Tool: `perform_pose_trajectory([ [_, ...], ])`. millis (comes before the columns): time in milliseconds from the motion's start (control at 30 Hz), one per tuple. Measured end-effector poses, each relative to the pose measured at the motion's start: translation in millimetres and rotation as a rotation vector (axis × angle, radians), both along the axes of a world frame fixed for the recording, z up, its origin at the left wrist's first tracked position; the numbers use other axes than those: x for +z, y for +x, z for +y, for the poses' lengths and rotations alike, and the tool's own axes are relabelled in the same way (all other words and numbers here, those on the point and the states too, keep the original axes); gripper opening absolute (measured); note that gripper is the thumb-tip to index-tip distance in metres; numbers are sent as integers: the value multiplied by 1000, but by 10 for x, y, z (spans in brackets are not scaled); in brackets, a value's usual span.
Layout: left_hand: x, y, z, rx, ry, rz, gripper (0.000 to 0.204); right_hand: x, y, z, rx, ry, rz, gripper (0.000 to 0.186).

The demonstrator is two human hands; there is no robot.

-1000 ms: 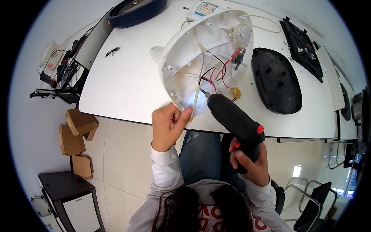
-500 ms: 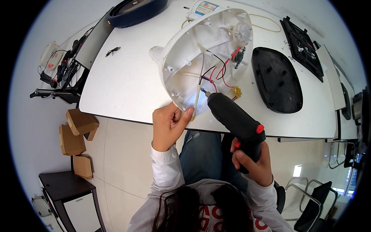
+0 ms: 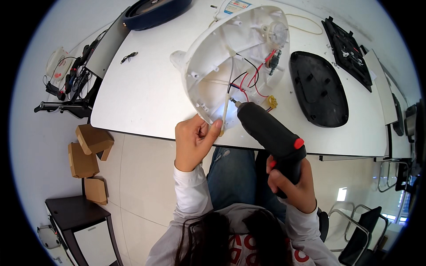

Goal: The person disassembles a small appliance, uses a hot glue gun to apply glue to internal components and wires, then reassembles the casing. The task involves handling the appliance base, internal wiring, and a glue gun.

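Note:
My left hand (image 3: pixel 191 141) pinches the near rim of a white plastic housing (image 3: pixel 193 95), its thumb against a narrow whitish strip (image 3: pixel 226 108). The housing stands tilted on the table, its hollow inside facing me. Red and black wires, a clear round part (image 3: pixel 277 34) and a small circuit board (image 3: pixel 274 62) show within it. Wrapped round the handle of a black cordless screwdriver (image 3: pixel 266 126) with red buttons is my right hand (image 3: pixel 295 184). The bit points into the housing beside the strip, and light falls there. A yellow gear-like part (image 3: pixel 271 103) is near the tool.
A black oval cover (image 3: pixel 318 88) lies right of the housing, with an open black tool case (image 3: pixel 348 53) and loose screws beyond. A dark blue round object (image 3: pixel 155 13) sits far left, a small black cable (image 3: pixel 129 57) nearer. Brown cardboard boxes (image 3: pixel 84 159) are beyond the table's left edge.
The housing and the screwdriver have shifted very slightly up and left in the picture. Both hands keep their grips, and the bit stays beside the strip.

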State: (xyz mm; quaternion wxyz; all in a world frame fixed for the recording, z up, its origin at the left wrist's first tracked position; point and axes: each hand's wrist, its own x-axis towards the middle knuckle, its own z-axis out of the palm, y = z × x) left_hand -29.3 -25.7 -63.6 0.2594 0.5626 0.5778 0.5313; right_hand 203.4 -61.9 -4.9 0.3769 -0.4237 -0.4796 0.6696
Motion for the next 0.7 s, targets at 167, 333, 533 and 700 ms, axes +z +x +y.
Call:
perform_pose_trajectory([
  [167, 14, -3, -9, -11, -15, -19, 34, -3, -7, -2, -4, 50, -80, 43],
  [333, -27, -32, -24, -26, -26, -39, 29, 60, 18, 13, 5, -71, -37, 43],
  [533, -15, -1, 2, 9, 9, -26, 36, 34, -29, 3, 21, 79, -143, 42],
  [700, 1, 7, 1, 6, 9, -24, 36, 42, -24, 19, 23, 85, -162, 42],
])
